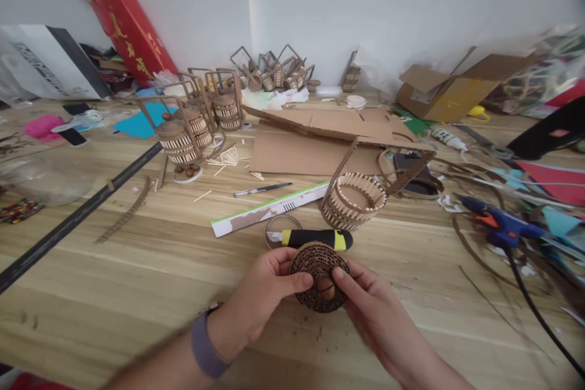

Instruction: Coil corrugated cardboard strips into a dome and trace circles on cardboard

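Both hands hold a round coil of corrugated cardboard point(315, 262) over the table's near side. My left hand point(269, 289) grips its left edge, thumb on the upper face. On the right edge my right hand point(372, 295) is closed the same way, its thumb near the hole in the middle. A brownish round piece shows in that hole; what it is I cannot tell. Just beyond the coil lies a black and yellow utility knife point(315, 239). Behind it to the right stands a small basket point(354, 201) of pale sticks with a tall cardboard handle.
A blue glue gun point(503, 222) with its cord lies at right among paper scraps. Brown cardboard sheets point(292, 152), a pen point(262, 189) and a white strip point(269, 210) lie ahead. Several finished baskets point(178, 140) stand at back left. An open carton point(448, 91) is at back right.
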The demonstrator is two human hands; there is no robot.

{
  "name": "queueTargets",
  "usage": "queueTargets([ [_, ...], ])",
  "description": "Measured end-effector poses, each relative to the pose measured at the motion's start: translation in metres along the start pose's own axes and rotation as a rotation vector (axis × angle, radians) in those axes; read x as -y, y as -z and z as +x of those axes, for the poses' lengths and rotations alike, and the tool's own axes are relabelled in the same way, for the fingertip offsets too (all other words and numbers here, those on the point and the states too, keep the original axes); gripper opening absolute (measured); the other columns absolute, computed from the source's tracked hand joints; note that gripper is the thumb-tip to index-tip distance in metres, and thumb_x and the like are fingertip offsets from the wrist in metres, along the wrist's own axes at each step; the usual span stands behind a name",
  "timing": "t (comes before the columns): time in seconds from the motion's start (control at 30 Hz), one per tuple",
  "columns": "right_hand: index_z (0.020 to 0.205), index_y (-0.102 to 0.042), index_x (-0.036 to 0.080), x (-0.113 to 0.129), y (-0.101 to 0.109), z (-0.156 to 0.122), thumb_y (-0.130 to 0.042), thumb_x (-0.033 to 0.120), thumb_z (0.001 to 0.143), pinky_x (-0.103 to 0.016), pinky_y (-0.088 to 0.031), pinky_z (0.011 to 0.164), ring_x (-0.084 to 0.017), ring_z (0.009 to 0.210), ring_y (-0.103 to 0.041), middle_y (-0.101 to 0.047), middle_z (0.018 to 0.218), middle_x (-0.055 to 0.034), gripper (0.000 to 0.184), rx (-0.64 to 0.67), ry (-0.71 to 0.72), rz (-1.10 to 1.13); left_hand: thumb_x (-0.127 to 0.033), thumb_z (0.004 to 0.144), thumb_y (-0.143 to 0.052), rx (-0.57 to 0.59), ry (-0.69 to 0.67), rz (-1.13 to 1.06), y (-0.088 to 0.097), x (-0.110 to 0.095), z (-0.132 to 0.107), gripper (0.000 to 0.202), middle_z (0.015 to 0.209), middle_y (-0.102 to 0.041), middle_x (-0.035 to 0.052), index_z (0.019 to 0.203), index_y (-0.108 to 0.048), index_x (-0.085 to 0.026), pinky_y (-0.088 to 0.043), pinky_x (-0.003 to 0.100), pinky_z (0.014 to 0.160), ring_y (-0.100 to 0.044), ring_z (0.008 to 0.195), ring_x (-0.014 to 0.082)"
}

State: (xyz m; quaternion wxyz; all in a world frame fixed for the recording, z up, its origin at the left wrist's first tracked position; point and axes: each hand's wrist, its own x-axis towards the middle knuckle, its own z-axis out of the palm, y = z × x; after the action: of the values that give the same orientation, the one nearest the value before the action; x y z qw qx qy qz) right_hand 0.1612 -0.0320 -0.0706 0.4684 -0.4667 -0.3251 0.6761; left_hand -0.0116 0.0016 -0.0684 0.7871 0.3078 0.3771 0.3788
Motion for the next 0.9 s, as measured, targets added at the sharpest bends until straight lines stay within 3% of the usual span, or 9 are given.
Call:
queueTargets([
  [0.23,0.073,-0.072,0.019,-0.0061,-0.0013,0.0,-0.08,0.058,0.071,-0.03,-0.042,0.071,-0.016,0.069,-0.055,-0.064,0.067,-0.0002,0.04,-0.02,0.018,-0.008,-0.029,0.058,-0.093,0.012,0.009,0.014,-0.0003,-0.0012,-0.002,0.043,0.083,-0.077,0.0052,0.092,-0.074,-0.012,-0.05,0.029,0.077,-0.068,0.073,0.0162],
  [0.4,0.082,-0.075,0.019,-0.0043,0.0002,0.0001,-0.081,0.057,0.07,-0.033,-0.044,0.075,-0.019,0.075,-0.058,-0.068,0.071,-0.0023,0.04,-0.046,0.027,-0.042,-0.025,0.055,-0.095,0.054,-0.002,-0.037,-0.0028,-0.0019,-0.0022,0.051,0.089,-0.077,0.0056,0.1,-0.073,-0.013,-0.05,0.03,0.079,-0.069,0.077,0.0169],
  [0.77,0.067,-0.07,0.019,-0.0081,-0.0019,0.0003,-0.08,0.057,0.071,-0.031,-0.042,0.067,-0.017,0.065,-0.054,-0.065,0.064,-0.0012,0.04,-0.034,0.066,-0.076,-0.027,0.055,-0.095,0.097,0.042,-0.025,-0.008,-0.0067,-0.0042,0.045,0.079,-0.075,0.0038,0.094,-0.076,-0.013,-0.051,0.033,0.08,-0.068,0.069,0.0169],
  [0.9,0.072,-0.073,0.019,-0.0095,-0.0014,0.001,-0.081,0.056,0.071,-0.032,-0.044,0.072,-0.018,0.071,-0.057,-0.069,0.07,-0.0031,0.038,-0.049,0.068,-0.048,-0.026,0.055,-0.095,0.074,0.015,-0.05,-0.0059,-0.0035,-0.0027,0.049,0.086,-0.076,0.0049,0.098,-0.075,-0.014,-0.051,0.033,0.084,-0.07,0.078,0.0186],
])
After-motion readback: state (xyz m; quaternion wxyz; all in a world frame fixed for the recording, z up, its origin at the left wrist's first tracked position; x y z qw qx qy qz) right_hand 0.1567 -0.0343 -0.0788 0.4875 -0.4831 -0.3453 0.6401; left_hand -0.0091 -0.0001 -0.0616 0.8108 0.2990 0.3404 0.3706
